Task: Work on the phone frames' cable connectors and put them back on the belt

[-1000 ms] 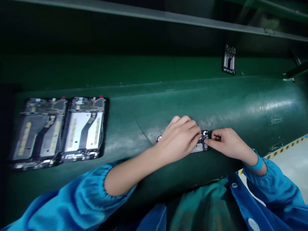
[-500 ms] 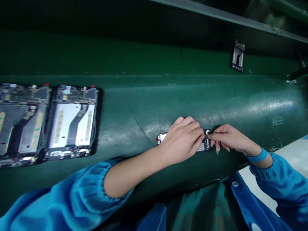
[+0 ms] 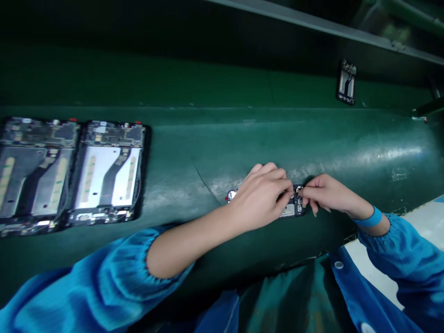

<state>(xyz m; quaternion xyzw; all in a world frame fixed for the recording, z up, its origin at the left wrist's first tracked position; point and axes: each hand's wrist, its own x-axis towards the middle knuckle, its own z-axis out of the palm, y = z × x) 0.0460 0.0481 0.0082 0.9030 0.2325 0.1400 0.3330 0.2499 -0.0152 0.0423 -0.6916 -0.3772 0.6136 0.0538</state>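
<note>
An opened phone frame (image 3: 294, 206) lies on the green conveyor belt (image 3: 222, 143) near its front edge. My left hand (image 3: 262, 196) rests on top of it, fingers curled over its body, and hides most of it. My right hand (image 3: 324, 193) meets it from the right, fingertips pinched at the circuit-board end of the phone frame. Whatever small part sits between those fingertips is too small to make out.
Two more opened phone frames (image 3: 107, 171) (image 3: 33, 173) lie side by side at the left of the belt. A further phone frame (image 3: 347, 82) lies far back on the right. A metal rail (image 3: 312, 25) runs along the back. Pale floor (image 3: 419, 222) shows at the right.
My right hand has drawn closer to the phone's end and its fingers have pinched tighter. The view has shifted, so the two left frames sit nearer the left edge.
</note>
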